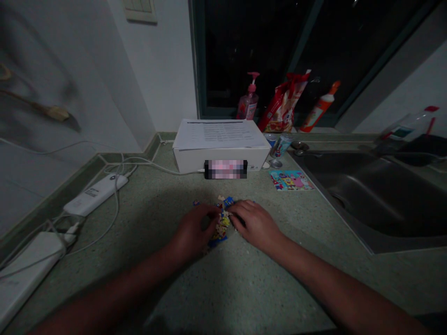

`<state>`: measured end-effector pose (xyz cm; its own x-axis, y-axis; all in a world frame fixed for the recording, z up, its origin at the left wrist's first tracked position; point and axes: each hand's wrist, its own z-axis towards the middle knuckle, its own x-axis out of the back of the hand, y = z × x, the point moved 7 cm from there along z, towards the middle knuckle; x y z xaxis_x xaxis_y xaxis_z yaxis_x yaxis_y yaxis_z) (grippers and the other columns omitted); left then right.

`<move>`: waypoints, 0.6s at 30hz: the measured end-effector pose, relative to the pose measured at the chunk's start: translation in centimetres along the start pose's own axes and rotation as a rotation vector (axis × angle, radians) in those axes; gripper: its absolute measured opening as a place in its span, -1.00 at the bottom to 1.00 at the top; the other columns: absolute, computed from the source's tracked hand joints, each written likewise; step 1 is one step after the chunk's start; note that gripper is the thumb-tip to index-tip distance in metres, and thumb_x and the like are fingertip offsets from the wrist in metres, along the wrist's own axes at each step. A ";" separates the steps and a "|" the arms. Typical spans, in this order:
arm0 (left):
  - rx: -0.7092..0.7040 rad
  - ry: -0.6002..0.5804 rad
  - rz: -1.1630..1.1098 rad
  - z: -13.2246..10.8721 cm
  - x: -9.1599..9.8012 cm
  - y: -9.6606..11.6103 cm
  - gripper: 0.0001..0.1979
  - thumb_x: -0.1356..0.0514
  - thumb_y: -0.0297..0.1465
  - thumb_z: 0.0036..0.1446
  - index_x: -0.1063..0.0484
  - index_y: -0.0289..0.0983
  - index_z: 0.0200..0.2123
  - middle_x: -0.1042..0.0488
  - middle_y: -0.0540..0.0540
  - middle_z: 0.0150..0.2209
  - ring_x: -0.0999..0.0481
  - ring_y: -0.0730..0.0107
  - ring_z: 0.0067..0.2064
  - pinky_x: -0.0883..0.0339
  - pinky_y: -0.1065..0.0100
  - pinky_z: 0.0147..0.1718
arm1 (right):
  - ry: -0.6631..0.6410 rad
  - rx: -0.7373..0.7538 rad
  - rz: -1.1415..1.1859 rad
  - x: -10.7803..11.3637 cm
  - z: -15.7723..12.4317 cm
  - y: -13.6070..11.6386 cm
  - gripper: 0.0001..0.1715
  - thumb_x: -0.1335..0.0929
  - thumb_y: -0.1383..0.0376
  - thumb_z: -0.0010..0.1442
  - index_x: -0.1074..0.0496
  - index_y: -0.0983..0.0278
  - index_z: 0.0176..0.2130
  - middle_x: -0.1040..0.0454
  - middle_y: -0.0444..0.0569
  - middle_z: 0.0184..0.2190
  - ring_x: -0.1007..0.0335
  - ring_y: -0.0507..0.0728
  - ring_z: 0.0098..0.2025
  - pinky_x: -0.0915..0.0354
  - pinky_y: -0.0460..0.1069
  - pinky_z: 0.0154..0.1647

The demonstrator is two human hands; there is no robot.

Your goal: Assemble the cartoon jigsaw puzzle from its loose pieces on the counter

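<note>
A small heap of jigsaw puzzle pieces (pixel 223 225), some blue and yellow, others pale side up, lies on the green speckled counter. My left hand (pixel 195 228) reaches in from the left, thumb and index finger pinched on a puzzle piece at the heap's edge. From the right, my right hand (pixel 254 221) has its bent fingertips closed on a pale puzzle piece, close to the left fingertips. Both pieces are mostly covered by my fingers. One loose puzzle piece (pixel 196 203) sits apart, beyond my left hand.
Behind the heap, a phone (pixel 225 169) leans against a white box (pixel 190 157) with a printed sheet on top. A colourful cartoon picture card (pixel 291 180) lies beside the sink (pixel 370 209). Power strips (pixel 96 194) and cables run along the left. A can (pixel 281 146) stands behind.
</note>
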<state>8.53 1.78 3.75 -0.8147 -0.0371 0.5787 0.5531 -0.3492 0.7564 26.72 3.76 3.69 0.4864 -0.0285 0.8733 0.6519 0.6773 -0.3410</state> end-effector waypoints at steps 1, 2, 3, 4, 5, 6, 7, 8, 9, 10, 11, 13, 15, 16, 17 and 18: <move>-0.012 0.003 0.007 0.0 -0.1 0.0 -0.86 -0.25 -0.38 0.35 -0.62 -0.17 -0.11 -0.71 -0.09 -0.20 -0.70 0.19 -0.17 -0.60 0.14 -0.05 | 0.013 0.010 -0.018 0.1 0.0 -0.1 -0.85 -0.42 0.40 0.44 -0.63 0.25 -0.04 -0.70 0.08 -0.14 -0.63 0.29 -0.05 -0.52 0.21 0.05; -0.023 0.005 0.014 -0.1 -0.2 0.0 -0.86 -0.25 -0.39 0.35 -0.62 -0.17 -0.11 -0.71 -0.08 -0.20 -0.69 0.19 -0.17 -0.59 0.14 -0.06 | 0.029 0.018 -0.035 0.2 0.0 -0.1 -0.86 -0.42 0.40 0.44 -0.62 0.25 -0.07 -0.69 0.06 -0.18 -0.62 0.28 -0.08 -0.52 0.19 0.02; -0.034 0.001 0.019 -0.1 -0.3 0.0 -0.86 -0.25 -0.39 0.34 -0.62 -0.17 -0.11 -0.71 -0.08 -0.20 -0.69 0.19 -0.17 -0.59 0.14 -0.06 | 0.046 0.025 -0.051 0.3 0.1 -0.1 -0.87 -0.41 0.40 0.43 -0.62 0.25 -0.10 -0.68 0.05 -0.21 -0.62 0.27 -0.11 -0.52 0.18 0.00; -0.043 -0.005 0.022 -0.1 -0.4 0.0 -0.86 -0.26 -0.39 0.34 -0.62 -0.17 -0.10 -0.71 -0.08 -0.20 -0.69 0.19 -0.16 -0.59 0.14 -0.06 | 0.063 0.029 -0.065 0.4 0.2 0.0 -0.86 -0.41 0.41 0.42 -0.61 0.24 -0.12 -0.67 0.05 -0.23 -0.61 0.27 -0.13 -0.51 0.17 -0.02; -0.046 -0.011 0.024 -0.2 -0.5 -0.1 -0.86 -0.26 -0.39 0.34 -0.62 -0.16 -0.10 -0.71 -0.08 -0.19 -0.69 0.18 -0.15 -0.59 0.13 -0.05 | 0.080 0.031 -0.075 0.5 0.3 0.1 -0.85 -0.40 0.43 0.41 -0.60 0.24 -0.13 -0.67 0.04 -0.24 -0.60 0.26 -0.14 -0.51 0.16 -0.03; -0.045 -0.015 0.023 -0.2 -0.6 -0.1 -0.85 -0.25 -0.40 0.34 -0.62 -0.16 -0.09 -0.71 -0.08 -0.18 -0.69 0.18 -0.14 -0.58 0.13 -0.04 | 0.096 0.030 -0.081 0.6 0.4 0.2 -0.84 -0.39 0.44 0.40 -0.59 0.23 -0.13 -0.67 0.04 -0.24 -0.60 0.26 -0.15 -0.50 0.15 -0.04; -0.044 -0.013 0.020 -0.2 -0.7 -0.2 -0.84 -0.24 -0.41 0.34 -0.62 -0.16 -0.09 -0.71 -0.09 -0.17 -0.69 0.19 -0.13 -0.58 0.13 -0.04 | 0.111 0.030 -0.080 0.7 0.5 0.4 -0.82 -0.39 0.46 0.39 -0.59 0.23 -0.14 -0.68 0.05 -0.23 -0.60 0.26 -0.15 -0.49 0.15 -0.05; -0.045 -0.013 0.015 -0.3 -0.7 -0.2 -0.83 -0.24 -0.42 0.33 -0.62 -0.15 -0.08 -0.71 -0.09 -0.16 -0.69 0.19 -0.13 -0.58 0.13 -0.04 | 0.127 0.029 -0.072 0.8 0.6 0.5 -0.81 -0.38 0.47 0.38 -0.58 0.22 -0.14 -0.68 0.05 -0.23 -0.60 0.26 -0.15 -0.49 0.15 -0.06; -0.047 -0.016 0.012 -0.3 -0.7 -0.2 -0.82 -0.24 -0.43 0.33 -0.62 -0.15 -0.08 -0.71 -0.09 -0.15 -0.69 0.19 -0.12 -0.58 0.14 -0.04 | 0.147 0.026 -0.052 0.9 0.6 0.6 -0.80 -0.38 0.48 0.37 -0.57 0.22 -0.15 -0.68 0.05 -0.22 -0.60 0.26 -0.15 -0.48 0.15 -0.07; -0.049 -0.014 0.011 -0.3 -0.7 -0.2 -0.82 -0.23 -0.43 0.33 -0.62 -0.15 -0.07 -0.71 -0.09 -0.15 -0.69 0.19 -0.12 -0.58 0.14 -0.04 | 0.169 0.024 -0.020 1.1 0.7 0.6 -0.79 -0.37 0.49 0.36 -0.57 0.22 -0.15 -0.69 0.05 -0.22 -0.60 0.25 -0.15 -0.48 0.14 -0.07; -0.052 -0.013 0.009 -0.3 -0.6 -0.1 -0.82 -0.24 -0.43 0.34 -0.62 -0.15 -0.07 -0.71 -0.09 -0.15 -0.69 0.19 -0.11 -0.58 0.14 -0.04 | 0.192 0.022 0.025 1.3 0.6 0.5 -0.79 -0.37 0.49 0.36 -0.56 0.21 -0.15 -0.68 0.04 -0.22 -0.60 0.24 -0.15 -0.47 0.13 -0.08; -0.059 -0.012 0.001 -0.2 -0.5 0.1 -0.82 -0.26 -0.41 0.34 -0.62 -0.16 -0.05 -0.70 -0.10 -0.14 -0.69 0.18 -0.09 -0.58 0.13 -0.03 | 0.229 0.017 0.148 1.7 0.5 0.0 -0.79 -0.37 0.48 0.34 -0.55 0.20 -0.15 -0.68 0.00 -0.24 -0.61 0.21 -0.17 -0.47 0.09 -0.12; -0.071 -0.023 -0.018 -0.2 -0.5 0.4 -0.83 -0.29 -0.39 0.34 -0.63 -0.16 -0.03 -0.70 -0.11 -0.12 -0.69 0.18 -0.08 -0.58 0.13 -0.02 | 0.241 0.023 0.273 1.9 0.2 -0.7 -0.79 -0.38 0.46 0.35 -0.55 0.18 -0.13 -0.68 -0.05 -0.25 -0.61 0.17 -0.20 -0.46 0.06 -0.16; -0.078 -0.036 -0.029 -0.2 -0.5 0.5 -0.84 -0.29 -0.38 0.35 -0.63 -0.16 -0.04 -0.69 -0.11 -0.13 -0.69 0.19 -0.09 -0.58 0.15 -0.03 | 0.241 0.032 0.322 2.0 0.1 -1.1 -0.80 -0.38 0.46 0.35 -0.55 0.17 -0.12 -0.68 -0.06 -0.25 -0.62 0.16 -0.21 -0.46 0.05 -0.16; -0.082 -0.049 -0.037 -0.2 -0.6 0.6 -0.85 -0.30 -0.38 0.35 -0.64 -0.16 -0.05 -0.69 -0.10 -0.14 -0.69 0.20 -0.10 -0.57 0.17 -0.06 | 0.241 0.042 0.357 2.0 0.0 -1.4 -0.80 -0.38 0.45 0.36 -0.55 0.17 -0.12 -0.69 -0.07 -0.24 -0.62 0.15 -0.21 -0.46 0.04 -0.16; -0.085 -0.057 -0.043 -0.3 -0.7 0.6 -0.87 -0.29 -0.38 0.36 -0.64 -0.16 -0.08 -0.68 -0.10 -0.16 -0.68 0.22 -0.13 -0.57 0.19 -0.09 | 0.242 0.054 0.379 2.1 -0.1 -1.7 -0.81 -0.38 0.44 0.36 -0.55 0.17 -0.12 -0.69 -0.07 -0.24 -0.62 0.14 -0.21 -0.46 0.04 -0.15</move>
<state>9.41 1.36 3.70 -0.8247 0.0322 0.5647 0.4994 -0.4274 0.7536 26.69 2.46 6.02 0.8111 0.0625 0.5816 0.3731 0.7105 -0.5966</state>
